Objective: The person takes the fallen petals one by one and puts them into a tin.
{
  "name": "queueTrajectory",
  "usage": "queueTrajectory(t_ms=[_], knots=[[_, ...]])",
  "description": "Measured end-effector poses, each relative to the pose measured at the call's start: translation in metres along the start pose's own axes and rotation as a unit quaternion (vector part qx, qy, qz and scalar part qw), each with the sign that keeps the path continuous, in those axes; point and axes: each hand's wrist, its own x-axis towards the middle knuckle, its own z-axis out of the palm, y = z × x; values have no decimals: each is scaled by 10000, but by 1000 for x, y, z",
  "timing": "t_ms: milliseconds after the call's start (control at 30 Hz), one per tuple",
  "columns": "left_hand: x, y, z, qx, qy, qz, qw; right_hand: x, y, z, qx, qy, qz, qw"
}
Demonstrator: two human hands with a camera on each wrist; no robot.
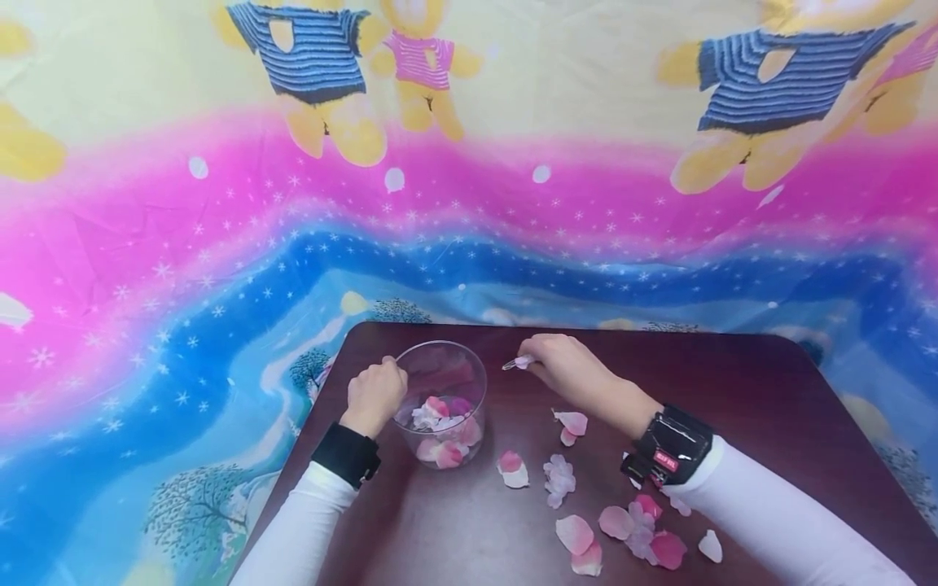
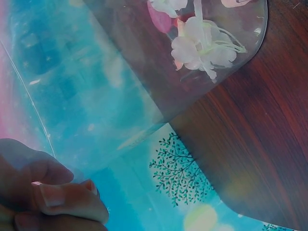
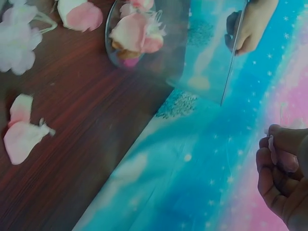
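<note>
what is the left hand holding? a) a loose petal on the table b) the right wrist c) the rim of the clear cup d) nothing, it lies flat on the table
c: in the head view the left hand has its fingers curled over the rim of the clear cup, which holds petals, while the right hand pinches a petal beside it.
</note>
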Motion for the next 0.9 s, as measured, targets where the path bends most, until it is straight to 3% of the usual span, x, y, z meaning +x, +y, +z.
queueTrajectory(t_ms=[500, 667, 767, 900], knots=[[1, 0, 1, -17, -57, -48, 10000, 36, -38, 31, -49, 92, -311, 9995], [1, 1, 1, -54, -44, -71, 10000, 44, -47, 41, 48, 98, -165, 9998], [1, 1, 1, -53, -15, -65, 10000, 46, -51, 45, -139, -371, 22, 9992], [1, 1, 1, -26, 10, -70, 10000, 42, -56, 47, -555, -1664, 264, 9841]])
